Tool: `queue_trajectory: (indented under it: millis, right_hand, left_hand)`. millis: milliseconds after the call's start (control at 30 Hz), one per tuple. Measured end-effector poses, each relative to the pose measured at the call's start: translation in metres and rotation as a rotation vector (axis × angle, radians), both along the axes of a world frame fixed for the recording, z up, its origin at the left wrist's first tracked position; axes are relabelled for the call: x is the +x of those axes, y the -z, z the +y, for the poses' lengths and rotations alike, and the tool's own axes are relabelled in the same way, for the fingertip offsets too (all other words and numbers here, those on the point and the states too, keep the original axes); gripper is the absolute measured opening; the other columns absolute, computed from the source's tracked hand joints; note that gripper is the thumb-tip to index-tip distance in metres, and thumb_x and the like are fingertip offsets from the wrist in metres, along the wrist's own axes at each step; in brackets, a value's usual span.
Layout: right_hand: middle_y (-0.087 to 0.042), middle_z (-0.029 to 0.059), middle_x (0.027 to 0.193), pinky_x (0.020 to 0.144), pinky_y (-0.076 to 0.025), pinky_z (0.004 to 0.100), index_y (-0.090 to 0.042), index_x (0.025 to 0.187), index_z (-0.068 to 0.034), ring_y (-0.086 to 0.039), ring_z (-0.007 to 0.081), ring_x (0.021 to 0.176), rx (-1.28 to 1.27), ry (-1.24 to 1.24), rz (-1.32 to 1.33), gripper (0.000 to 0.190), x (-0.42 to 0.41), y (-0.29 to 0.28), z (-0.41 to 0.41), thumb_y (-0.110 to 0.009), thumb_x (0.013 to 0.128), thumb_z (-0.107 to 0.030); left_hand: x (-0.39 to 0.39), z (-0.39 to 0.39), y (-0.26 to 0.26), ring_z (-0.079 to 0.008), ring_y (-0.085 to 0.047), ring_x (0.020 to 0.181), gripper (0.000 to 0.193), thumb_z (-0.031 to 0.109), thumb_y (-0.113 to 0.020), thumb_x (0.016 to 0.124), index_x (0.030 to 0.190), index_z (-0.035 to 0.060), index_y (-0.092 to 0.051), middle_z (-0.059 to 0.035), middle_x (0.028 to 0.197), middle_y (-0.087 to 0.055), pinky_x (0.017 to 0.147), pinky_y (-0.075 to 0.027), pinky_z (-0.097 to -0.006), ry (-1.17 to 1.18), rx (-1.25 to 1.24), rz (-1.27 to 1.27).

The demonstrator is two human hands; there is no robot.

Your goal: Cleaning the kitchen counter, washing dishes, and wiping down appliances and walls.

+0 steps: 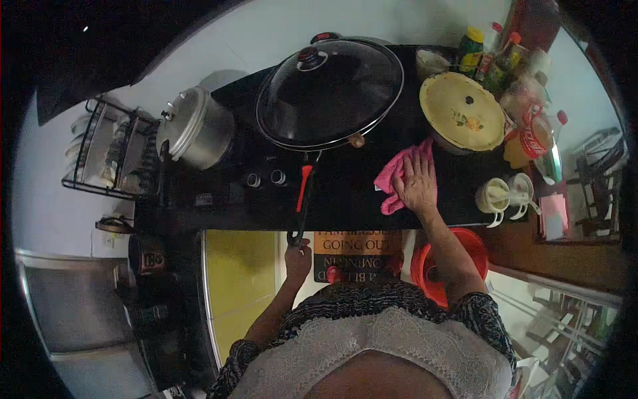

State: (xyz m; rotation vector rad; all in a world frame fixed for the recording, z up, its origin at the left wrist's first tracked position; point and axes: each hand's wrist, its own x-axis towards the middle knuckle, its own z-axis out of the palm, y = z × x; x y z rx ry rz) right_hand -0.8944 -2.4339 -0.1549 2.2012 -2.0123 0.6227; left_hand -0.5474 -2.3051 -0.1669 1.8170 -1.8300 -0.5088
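My right hand (418, 187) lies flat on a pink cloth (394, 172), pressing it against the black stove top (349, 199). The cloth is bunched to the left of the fingers. At the front edge, my left hand (299, 262) is at the tip of a long black and red pan handle (304, 192); whether it grips the handle is unclear. That handle leads to a large wok with a domed glass lid (334, 95). Just beyond the cloth stands a pot under a cream enamel lid (461, 112) with a flower print.
A pressure cooker (204, 129) stands left of the wok, near a dish rack (109, 149). Bottles (471, 50) crowd the back right corner. Two handled cups (493, 197) sit near the right front edge. Below are a red bucket (473, 249) and a printed mat (359, 249).
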Motion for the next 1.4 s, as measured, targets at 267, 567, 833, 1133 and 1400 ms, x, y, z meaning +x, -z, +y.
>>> queue_trajectory:
  millis: [267, 567, 833, 1133, 1400]
  right_hand:
    - [-0.037, 0.0282, 0.131, 0.104, -0.023, 0.0488, -0.044, 0.119, 0.008, -0.031, 0.0412, 0.124, -0.034, 0.314, 0.005, 0.053, 0.074, 0.016, 0.084, -0.044, 0.085, -0.032]
    - [-0.042, 0.0157, 0.131, 0.088, -0.036, 0.0477, -0.053, 0.111, 0.001, -0.043, 0.0356, 0.109, -0.047, -0.093, -0.028, 0.039, 0.244, 0.047, 0.075, -0.054, 0.079, -0.022]
    - [-0.045, 0.0132, 0.126, 0.090, -0.036, 0.0442, -0.052, 0.112, 0.001, -0.041, 0.0337, 0.111, -0.125, -0.741, 0.086, 0.050, 0.436, 0.011, 0.031, -0.062, 0.072, -0.026]
    - [-0.047, 0.0168, 0.126, 0.102, -0.031, 0.0389, -0.047, 0.121, 0.005, -0.042, 0.0313, 0.118, 0.021, -1.137, -0.150, 0.045, 0.622, 0.014, -0.022, -0.044, 0.087, -0.026]
    - [-0.052, 0.0183, 0.117, 0.097, -0.035, 0.0406, -0.054, 0.110, 0.004, -0.047, 0.0323, 0.111, -0.029, -1.266, -0.071, 0.039, 0.756, 0.010, -0.066, -0.043, 0.087, -0.025]
  left_hand:
    - [0.027, 0.006, 0.004, -0.0305, -0.060, 0.077, 0.018, 0.016, -0.054, 0.083, 0.093, 0.0017, -0.060, -0.0170, 0.086, -0.061, 0.068, -0.048, -0.0377, 0.133, 0.253, 0.117]
    - [0.162, 0.034, 0.019, -0.0336, -0.059, 0.087, 0.021, 0.013, -0.052, 0.081, 0.096, 0.0016, -0.059, -0.0177, 0.094, -0.060, 0.077, -0.048, -0.0404, 0.055, 0.145, 0.179]
    - [0.294, 0.129, 0.024, -0.0339, -0.061, 0.085, 0.017, 0.009, -0.051, 0.080, 0.088, 0.0007, -0.063, -0.0185, 0.090, -0.063, 0.077, -0.049, -0.0387, -0.389, 0.119, 0.269]
    - [0.331, 0.193, 0.047, -0.0319, -0.063, 0.078, 0.018, 0.012, -0.052, 0.085, 0.089, -0.0015, -0.062, -0.0188, 0.084, -0.064, 0.069, -0.049, -0.0358, -0.698, 0.101, 0.519]
    - [0.339, 0.169, 0.007, -0.0326, -0.062, 0.081, 0.017, 0.010, -0.053, 0.083, 0.093, -0.0009, -0.062, -0.0191, 0.088, -0.063, 0.071, -0.049, -0.0371, -0.812, 0.074, 0.458]
